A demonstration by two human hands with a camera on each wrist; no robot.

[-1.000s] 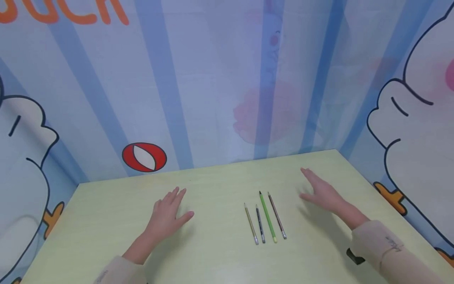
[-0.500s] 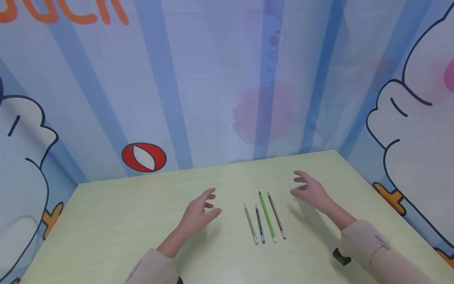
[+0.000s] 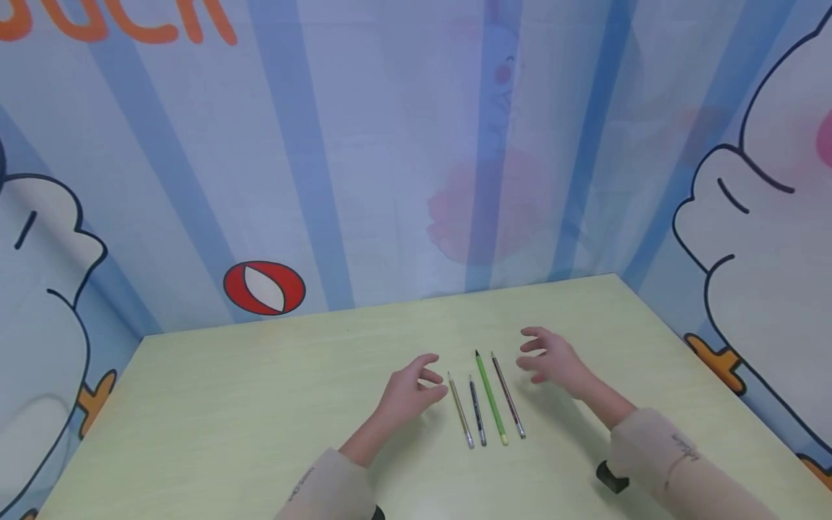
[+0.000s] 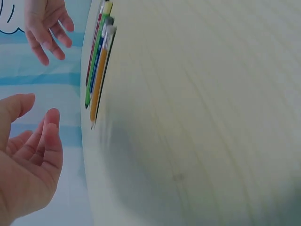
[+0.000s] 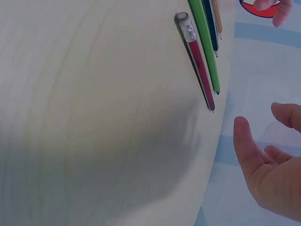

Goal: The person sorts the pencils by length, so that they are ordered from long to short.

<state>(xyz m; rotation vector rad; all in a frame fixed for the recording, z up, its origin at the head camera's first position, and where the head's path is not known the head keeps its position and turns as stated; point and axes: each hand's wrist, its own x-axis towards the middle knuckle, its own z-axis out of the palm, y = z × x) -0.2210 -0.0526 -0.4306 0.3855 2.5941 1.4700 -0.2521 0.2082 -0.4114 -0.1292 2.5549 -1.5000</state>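
Observation:
Several pencils lie side by side on the table in the head view, tips away from me. From left to right they are a yellow pencil (image 3: 460, 410), a dark blue pencil (image 3: 477, 410), a longer green pencil (image 3: 490, 397) and a dark red pencil (image 3: 507, 395). My left hand (image 3: 404, 395) hovers just left of the yellow pencil, fingers loosely bent and holding nothing. On the other side, my right hand (image 3: 554, 363) hovers near the dark red pencil's tip, also holding nothing. The right wrist view shows the red pencil's (image 5: 200, 63) metal ferrule and eraser.
The pale yellow table (image 3: 260, 404) ends at a blue striped backdrop (image 3: 390, 144) with printed cartoon figures and a red and white ball shape (image 3: 264, 287). A black band (image 3: 612, 477) shows under the right sleeve (image 3: 656, 448).
My left hand has moved right, close to the yellow pencil, and its fingers have bent. My right hand has moved left and slightly nearer to me, toward the red pencil. The pencils have not moved.

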